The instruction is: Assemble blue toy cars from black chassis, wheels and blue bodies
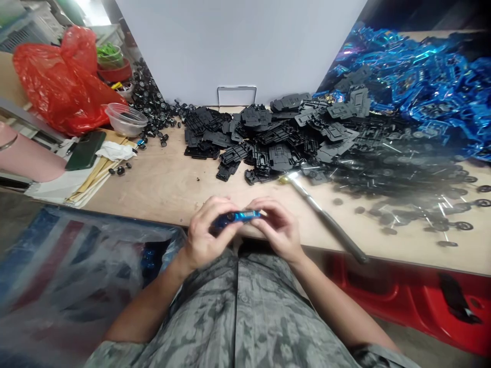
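Both my hands meet at the table's front edge over a small shiny blue toy car body (236, 218). My left hand (205, 235) wraps its fingers round the car's left end. My right hand (276, 227) pinches the right end, fingers curled. Beyond them lies a heap of black plastic chassis plates (268, 138). A pile of shiny blue car shells (414, 82) fills the far right. Loose black wheels on thin axles (433, 204) are spread at the right.
A metal rod tool (326, 217) lies diagonally right of my hands. At far left are a red plastic bag (61, 82), a clear bowl (126, 118), a dark phone (85, 150) and another person's arm (26, 156). A clear bag (76, 266) sits lower left, a red bin (402, 301) lower right.
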The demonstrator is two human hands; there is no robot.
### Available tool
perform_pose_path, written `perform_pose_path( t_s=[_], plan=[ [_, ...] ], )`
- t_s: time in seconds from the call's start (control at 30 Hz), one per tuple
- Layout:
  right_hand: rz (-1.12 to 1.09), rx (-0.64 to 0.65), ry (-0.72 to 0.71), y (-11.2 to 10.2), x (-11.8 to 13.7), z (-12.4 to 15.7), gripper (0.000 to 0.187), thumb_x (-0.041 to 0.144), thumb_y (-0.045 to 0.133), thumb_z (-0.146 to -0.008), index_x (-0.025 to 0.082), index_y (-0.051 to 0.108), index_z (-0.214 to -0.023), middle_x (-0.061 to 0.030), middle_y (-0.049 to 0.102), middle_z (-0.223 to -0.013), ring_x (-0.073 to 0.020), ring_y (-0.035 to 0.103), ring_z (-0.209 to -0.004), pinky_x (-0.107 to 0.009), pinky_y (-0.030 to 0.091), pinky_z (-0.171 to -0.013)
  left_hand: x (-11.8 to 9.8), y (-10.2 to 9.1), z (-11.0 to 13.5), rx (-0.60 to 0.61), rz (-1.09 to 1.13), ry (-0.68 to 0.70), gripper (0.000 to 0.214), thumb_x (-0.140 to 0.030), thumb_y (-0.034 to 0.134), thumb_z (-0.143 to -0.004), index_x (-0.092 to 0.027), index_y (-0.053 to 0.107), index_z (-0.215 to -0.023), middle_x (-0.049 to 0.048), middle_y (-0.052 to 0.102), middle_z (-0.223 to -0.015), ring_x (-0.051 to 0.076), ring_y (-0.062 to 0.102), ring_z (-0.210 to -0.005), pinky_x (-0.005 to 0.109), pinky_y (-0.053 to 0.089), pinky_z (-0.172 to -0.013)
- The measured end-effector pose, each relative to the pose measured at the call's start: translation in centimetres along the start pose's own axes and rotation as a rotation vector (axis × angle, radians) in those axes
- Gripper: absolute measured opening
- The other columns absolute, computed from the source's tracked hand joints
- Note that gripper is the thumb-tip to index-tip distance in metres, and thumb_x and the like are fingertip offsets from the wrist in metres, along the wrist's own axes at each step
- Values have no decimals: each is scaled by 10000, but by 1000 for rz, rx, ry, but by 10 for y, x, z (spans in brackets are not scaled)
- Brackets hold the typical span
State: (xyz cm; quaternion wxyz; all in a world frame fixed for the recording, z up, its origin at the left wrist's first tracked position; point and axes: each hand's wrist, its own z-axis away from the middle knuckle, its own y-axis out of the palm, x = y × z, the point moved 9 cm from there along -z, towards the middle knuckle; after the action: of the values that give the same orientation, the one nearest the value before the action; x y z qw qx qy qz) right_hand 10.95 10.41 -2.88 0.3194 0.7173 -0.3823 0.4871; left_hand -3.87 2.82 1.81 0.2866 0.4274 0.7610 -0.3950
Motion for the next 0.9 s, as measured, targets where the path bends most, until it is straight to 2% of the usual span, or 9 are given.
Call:
perform_pose_path(
  t_s=[0.2, 0.37, 0.47, 0.53, 0.7, 0.8, 0.9],
  plan=[
    [77, 63, -72, 8, 6, 5, 142, 236, 688, -946, 236, 696, -1088, -91, 673, -1037, -222, 666, -1017, -375, 621, -842, -13, 4, -4, 50, -60, 81, 326, -76, 730, -851, -194, 667, -1148, 69, 689, -1023, 217, 657, -1006, 434, 558, -1014],
    [251, 129, -254, 15, 31, 1, 253, 195, 711, -926, 228, 682, -1175, -93, 718, -1046, -232, 682, -989, -403, 594, -872, -23, 11, -10, 140, -185, 146, 233, -93, 676, -889, -179, 644, -1102, 76, 696, -1001, 216, 676, -1014, 387, 562, -995],
    [306, 130, -326, 15, 40, -1, 274, 167, 717, -920, 231, 690, -1185, -78, 747, -1015, -219, 700, -926, -377, 590, -826, -24, 9, -15, 151, -244, 134, 177, -123, 663, -907, -174, 628, -1073, 85, 695, -986, 225, 696, -1031, 337, 577, -913],
    [313, 114, -324, 13, 40, -2, 270, 163, 728, -910, 226, 706, -1171, -75, 757, -1009, -217, 709, -918, -366, 587, -817, -21, 9, -16, 164, -261, 101, 168, -145, 669, -909, -180, 615, -1065, 74, 696, -975, 212, 707, -990, 310, 578, -864],
    [323, 129, -261, 12, 33, -3, 197, 174, 720, -920, 224, 741, -1110, -63, 775, -962, -211, 728, -879, -345, 587, -803, -13, 13, -15, 206, -269, 18, 336, -189, 710, -890, -204, 535, -1177, 34, 699, -984, 167, 720, -891, 258, 572, -805],
    [288, 79, -225, 7, 29, -3, 153, 181, 736, -909, 231, 758, -1051, -54, 779, -943, -209, 733, -866, -341, 589, -793, -12, 13, -18, 229, -264, 20, 372, -189, 704, -896, -217, 524, -1221, 33, 703, -1015, 171, 723, -924, 267, 572, -835],
    [212, 1, -153, -2, 21, -2, 126, 202, 753, -899, 240, 770, -1018, -50, 781, -935, -206, 733, -862, -341, 596, -786, -1, 6, -22, 288, -249, -56, 581, -293, 811, -837, -223, 521, -1335, 61, 719, -1131, 216, 715, -1068, 316, 563, -938]
  ],
)
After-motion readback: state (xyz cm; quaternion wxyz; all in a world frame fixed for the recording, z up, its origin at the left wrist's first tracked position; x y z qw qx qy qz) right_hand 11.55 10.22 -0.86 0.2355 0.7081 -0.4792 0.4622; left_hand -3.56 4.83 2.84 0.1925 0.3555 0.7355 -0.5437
